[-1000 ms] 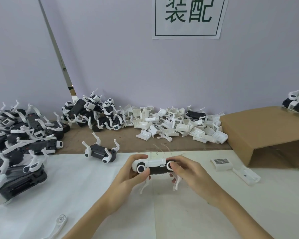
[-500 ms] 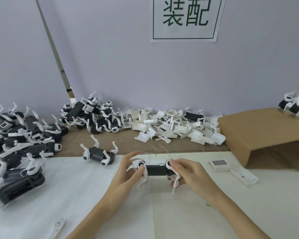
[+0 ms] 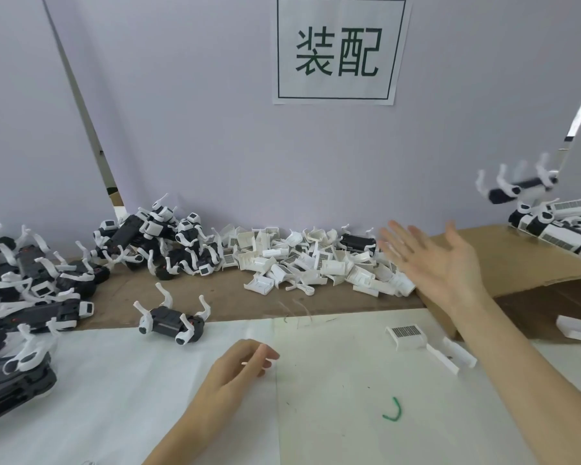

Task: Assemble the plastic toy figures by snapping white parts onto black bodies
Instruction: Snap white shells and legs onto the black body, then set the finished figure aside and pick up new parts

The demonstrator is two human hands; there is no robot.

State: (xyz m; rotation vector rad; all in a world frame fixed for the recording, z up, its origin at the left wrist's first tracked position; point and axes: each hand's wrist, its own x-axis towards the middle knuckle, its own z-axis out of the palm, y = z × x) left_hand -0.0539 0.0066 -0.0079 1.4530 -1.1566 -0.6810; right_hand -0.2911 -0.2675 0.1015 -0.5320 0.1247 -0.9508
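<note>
A black-and-white toy figure (image 3: 517, 187) is in mid-air at the far right, blurred, above a heap of finished figures (image 3: 560, 226) on the cardboard box (image 3: 503, 263). My right hand (image 3: 440, 263) is raised with fingers spread and palm open, holding nothing. My left hand (image 3: 239, 367) rests on the white sheet with fingers loosely curled and empty. One black body with white legs (image 3: 173, 322) lies upside down at the sheet's far edge. A pile of loose white parts (image 3: 316, 263) lies along the wall.
Heaps of black bodies with white legs lie at the left (image 3: 24, 297) and back left (image 3: 158, 239). Two white parts (image 3: 430, 344) lie on the sheet at right. A green scrap (image 3: 394, 411) lies near the front. A paper sign (image 3: 339, 50) hangs on the wall.
Both hands held one figure over the sheet before. Now my right hand has swung up to the right and opened, and the figure is airborne near the right heap. My left hand is empty.
</note>
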